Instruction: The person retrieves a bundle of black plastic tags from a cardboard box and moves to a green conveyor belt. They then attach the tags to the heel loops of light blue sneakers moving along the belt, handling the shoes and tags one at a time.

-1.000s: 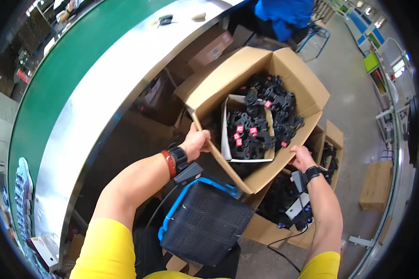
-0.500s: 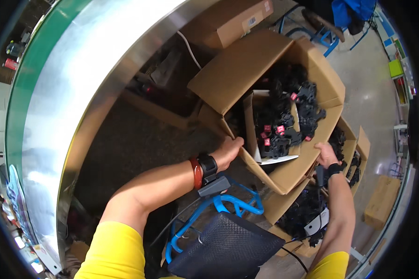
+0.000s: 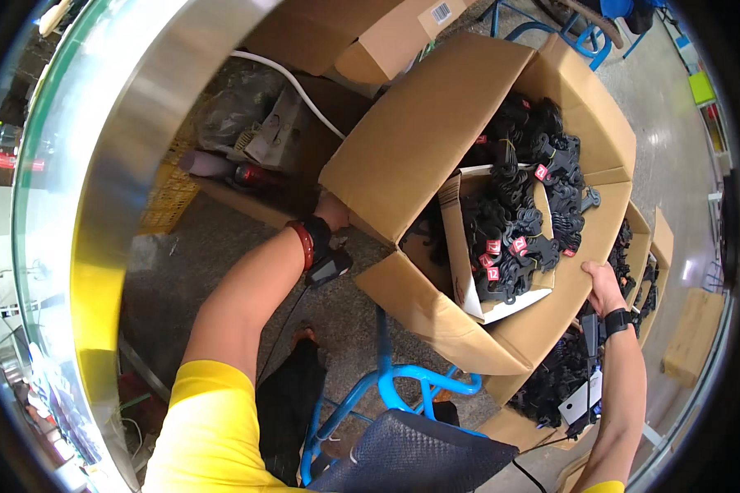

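The big cardboard box (image 3: 469, 164), at one o'clock, is held at both sides. The left hand (image 3: 333, 212) is tucked under a flap, so its grip cannot be told. The right hand (image 3: 602, 283) is pressed flat on the rim. The box could tip, and the black hangers (image 3: 518, 222) could be spilled onto the floor (image 3: 214, 238).

Two bare arms in short yellow sleeves reach forward and down from the lower edge. The left hand (image 3: 335, 211) is mostly hidden, its fingers out of sight; the wrist wears a red band and a dark watch. The right hand (image 3: 602, 283) is extended with its fingers curled in a grip, a dark watch on its wrist.
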